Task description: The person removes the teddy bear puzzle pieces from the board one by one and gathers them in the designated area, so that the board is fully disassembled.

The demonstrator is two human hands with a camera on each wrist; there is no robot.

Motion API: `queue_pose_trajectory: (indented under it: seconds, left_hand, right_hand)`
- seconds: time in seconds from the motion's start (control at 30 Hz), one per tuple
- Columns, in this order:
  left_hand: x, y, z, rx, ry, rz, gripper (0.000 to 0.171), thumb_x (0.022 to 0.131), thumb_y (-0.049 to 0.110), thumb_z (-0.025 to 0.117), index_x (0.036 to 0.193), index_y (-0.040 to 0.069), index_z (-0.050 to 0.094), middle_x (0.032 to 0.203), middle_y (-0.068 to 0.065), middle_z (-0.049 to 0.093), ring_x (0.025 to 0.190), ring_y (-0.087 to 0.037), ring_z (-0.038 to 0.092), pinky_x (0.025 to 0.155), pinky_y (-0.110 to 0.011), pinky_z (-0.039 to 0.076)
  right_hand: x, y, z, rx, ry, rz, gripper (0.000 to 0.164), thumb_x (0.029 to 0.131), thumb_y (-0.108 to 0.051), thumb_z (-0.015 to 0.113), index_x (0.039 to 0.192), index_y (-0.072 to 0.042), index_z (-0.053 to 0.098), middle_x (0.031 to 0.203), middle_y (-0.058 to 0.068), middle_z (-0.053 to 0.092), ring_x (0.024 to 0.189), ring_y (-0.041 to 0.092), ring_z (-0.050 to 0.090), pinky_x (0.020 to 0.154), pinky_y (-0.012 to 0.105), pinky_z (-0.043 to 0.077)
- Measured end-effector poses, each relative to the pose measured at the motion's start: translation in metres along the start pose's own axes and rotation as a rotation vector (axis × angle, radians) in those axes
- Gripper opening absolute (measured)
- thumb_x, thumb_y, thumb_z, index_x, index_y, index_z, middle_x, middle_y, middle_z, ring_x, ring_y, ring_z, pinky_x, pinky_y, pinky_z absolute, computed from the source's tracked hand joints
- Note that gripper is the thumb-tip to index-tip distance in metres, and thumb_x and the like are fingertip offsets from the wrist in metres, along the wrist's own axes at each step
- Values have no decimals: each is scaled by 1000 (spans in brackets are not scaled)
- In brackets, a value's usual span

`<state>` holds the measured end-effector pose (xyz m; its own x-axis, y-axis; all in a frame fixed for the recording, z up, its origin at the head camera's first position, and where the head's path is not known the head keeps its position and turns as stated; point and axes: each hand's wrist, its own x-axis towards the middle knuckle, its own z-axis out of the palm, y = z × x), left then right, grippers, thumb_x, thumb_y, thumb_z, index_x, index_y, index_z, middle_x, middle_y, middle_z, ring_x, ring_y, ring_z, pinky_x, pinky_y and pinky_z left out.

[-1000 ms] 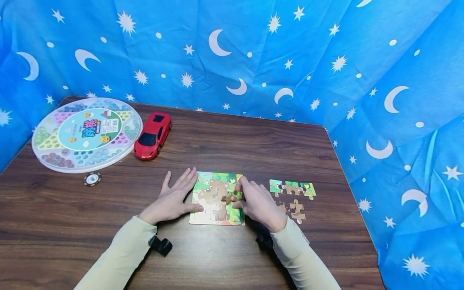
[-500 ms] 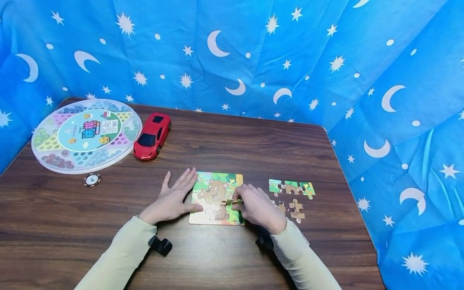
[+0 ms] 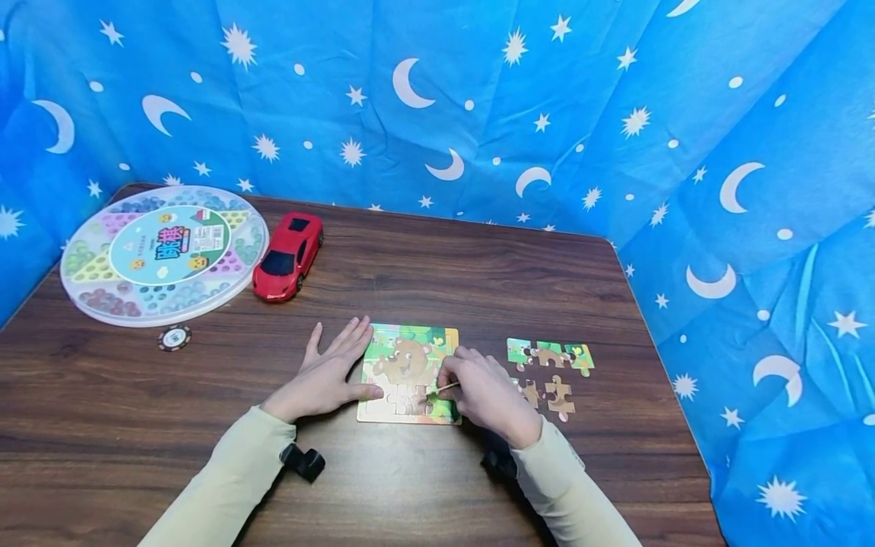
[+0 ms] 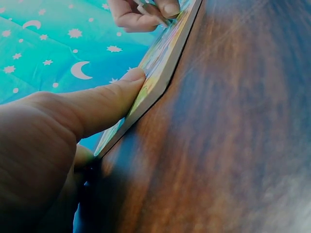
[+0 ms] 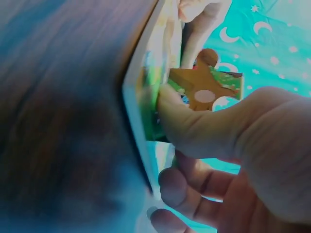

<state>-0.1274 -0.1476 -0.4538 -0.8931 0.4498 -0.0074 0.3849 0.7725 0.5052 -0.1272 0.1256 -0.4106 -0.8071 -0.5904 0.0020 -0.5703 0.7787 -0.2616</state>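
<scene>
A bear jigsaw puzzle (image 3: 403,363) in a shallow board lies on the table. My left hand (image 3: 330,380) rests at its left side, fingers spread straight, the thumb (image 4: 114,99) laid on the puzzle near its edge. Over the puzzle's right part, my right hand (image 3: 487,391) pinches a brown and green puzzle piece (image 5: 194,82) between thumb and fingers. This piece stands tilted, nearly edge-on in the head view. Part of the puzzle's right side is hidden under the right hand.
Several loose puzzle pieces (image 3: 559,396) lie right of the right hand. A red toy car (image 3: 289,257) and a round marble game board (image 3: 164,254) stand at back left, with a poker chip (image 3: 174,337) in front. A blue star-and-moon cloth (image 3: 437,99) hangs behind the wooden table (image 3: 437,273).
The piece in my right hand has turned from lying fairly flat to standing tilted. The right fingers have drawn closer together, while the left hand has stayed in place.
</scene>
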Motion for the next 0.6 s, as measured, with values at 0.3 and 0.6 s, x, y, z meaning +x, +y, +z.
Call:
queue_pose_trajectory:
  seconds: [0.3,0.6]
  left_hand:
    - [1,-1,2,2,-3,-12,103,81,61,67,154,4,21,162,-10,13,149,-26,6,109,-61,-15]
    - [1,-1,2,-1,-4,-11,103,82,61,67,154,4,21,162,-10,12,149,-26,6,109,-61,-15]
  right_hand:
    - [-11,-1,-5,52,91,-19,12,83,-26,78,81,-16,70,76,-9,52,69,11,52,59,28,44]
    - [-38,13,-26,305,188,69,21,85,-19,75,103,-15,62,70,-11,59,56,1,48,53,23,42]
